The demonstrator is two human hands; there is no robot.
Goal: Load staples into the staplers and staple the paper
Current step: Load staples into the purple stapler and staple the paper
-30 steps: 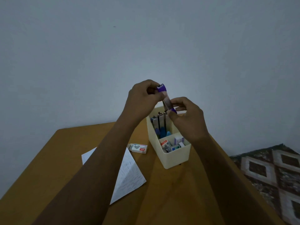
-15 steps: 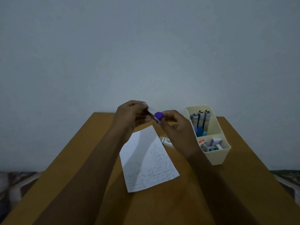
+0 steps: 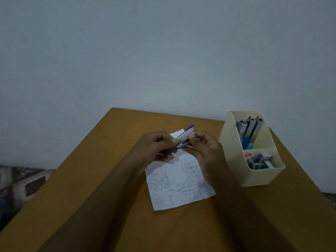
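- Both forearms crossed the near part of the brown table [image 3: 91, 179]; bare tabletop lay open to the left of them.
- The lined paper [image 3: 178, 180] lay flat between the forearms, its near edge well inside the table's near edge and its far corner under the hands.
- The left hand [image 3: 156, 148] gripped the near end of the purple stapler [image 3: 183, 138], fingers curled round it.
- The right hand [image 3: 207, 151] pinched the stapler's far end, just above the paper.
- The cream organiser [image 3: 258, 177] stood near the table's right edge, apart from the right hand. Its front compartment held staple boxes [image 3: 260, 160] and its rear compartment held upright staplers [image 3: 250, 128].
- The table's far edge met the grey wall [image 3: 163, 51].
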